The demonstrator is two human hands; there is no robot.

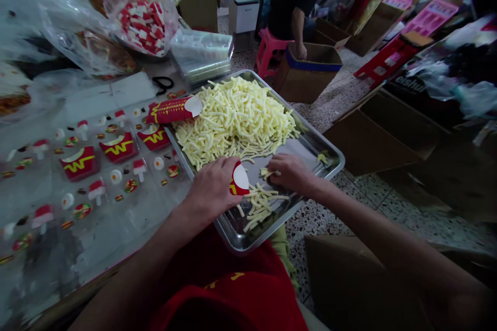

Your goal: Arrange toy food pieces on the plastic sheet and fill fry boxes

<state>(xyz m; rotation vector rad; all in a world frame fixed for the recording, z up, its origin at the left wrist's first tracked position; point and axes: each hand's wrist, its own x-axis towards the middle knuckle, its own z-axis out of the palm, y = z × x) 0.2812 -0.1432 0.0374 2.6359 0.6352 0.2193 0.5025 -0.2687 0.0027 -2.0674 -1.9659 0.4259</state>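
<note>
My left hand point(212, 191) is closed around a small red fry carton point(240, 178) with a yellow mark and a white inner flap, above the tray's near left part. In my right hand point(291, 173) a few pale yellow toy-like fries point(266, 172) are pinched, low over the metal tray point(337, 160). A big heap of the same fries point(236, 114) fills the tray's far side, and a smaller loose bunch point(259, 207) lies between my hands. A stack of flattened red cartons point(171, 109) leans over the tray's left rim.
On the table at left, clear plastic trays point(128, 199) hold several red cartons point(118, 149) and small food-shaped pieces. Behind stand a bag of red-and-white pieces point(143, 26), stacked clear packaging point(202, 54) and black-handled scissors point(163, 84). A seated person point(298, 0) reaches into a cardboard box point(306, 80).
</note>
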